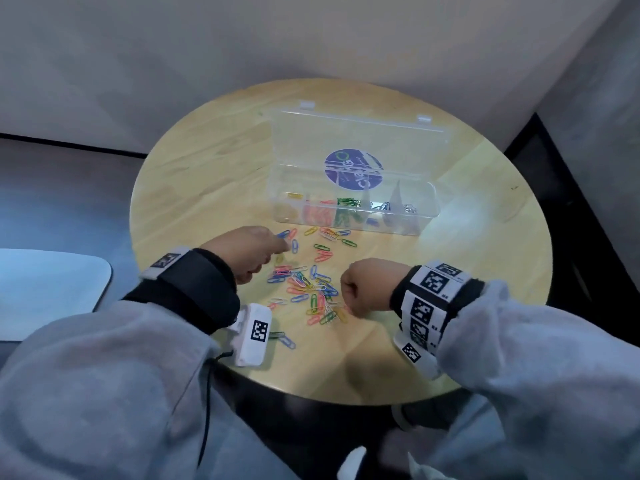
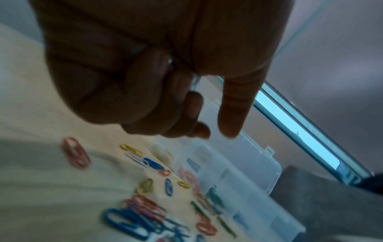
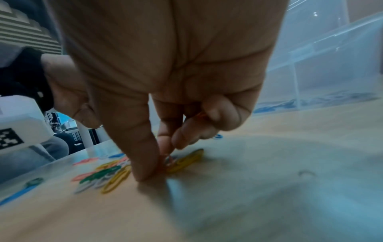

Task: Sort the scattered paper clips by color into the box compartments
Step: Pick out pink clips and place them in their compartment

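Note:
Scattered paper clips (image 1: 311,289) in several colors lie on the round wooden table (image 1: 450,271). Behind them stands the clear box (image 1: 408,226) with its lid (image 1: 360,143) open; its compartments hold yellow, pink, green, blue and silver clips. My left hand (image 1: 273,251) hovers over the pile's far left, fingers curled. In the left wrist view, silver clips (image 2: 194,81) glint inside the left hand (image 2: 217,134). My right hand (image 1: 349,289) is at the pile's right edge. Its thumb and forefinger (image 3: 159,163) pinch an orange clip (image 3: 167,161) on the table, and another orange clip (image 3: 200,115) sits under the curled fingers.
A green and a blue clip (image 1: 282,337) lie apart near my left wrist. A pale surface (image 1: 52,289) stands left of the table. Walls meet behind the table, with dark floor at the right. Bare wood (image 1: 467,306) lies right of the pile.

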A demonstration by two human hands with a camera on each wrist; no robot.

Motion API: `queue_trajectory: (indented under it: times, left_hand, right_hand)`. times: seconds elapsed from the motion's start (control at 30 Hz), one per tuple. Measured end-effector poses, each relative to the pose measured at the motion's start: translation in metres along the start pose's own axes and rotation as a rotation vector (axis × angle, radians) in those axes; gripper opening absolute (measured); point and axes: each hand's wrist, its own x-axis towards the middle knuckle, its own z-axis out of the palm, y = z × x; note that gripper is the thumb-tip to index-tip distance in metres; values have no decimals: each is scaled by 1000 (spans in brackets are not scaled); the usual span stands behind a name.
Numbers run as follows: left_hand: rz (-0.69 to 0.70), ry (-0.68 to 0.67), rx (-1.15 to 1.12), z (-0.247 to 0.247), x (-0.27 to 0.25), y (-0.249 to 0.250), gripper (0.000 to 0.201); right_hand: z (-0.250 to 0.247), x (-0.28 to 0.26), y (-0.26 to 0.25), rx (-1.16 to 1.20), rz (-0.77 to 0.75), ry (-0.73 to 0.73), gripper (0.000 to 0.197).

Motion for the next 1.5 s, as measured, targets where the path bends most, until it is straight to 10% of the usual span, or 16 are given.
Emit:
queue_trajectory:
  times: [0.53,0.8,1.5]
  left_hand:
    - [168,-6,758,19,1,-1,11]
    - [212,-10,800,23,3,-3,14]
    - [140,-31,918,30,9,1,14]
  right_hand:
    - [-28,24,16,1023,182,105,26]
    - [-36,36,-3,237,121,230,19]
    - [-24,37,-12,123,134,101,8]
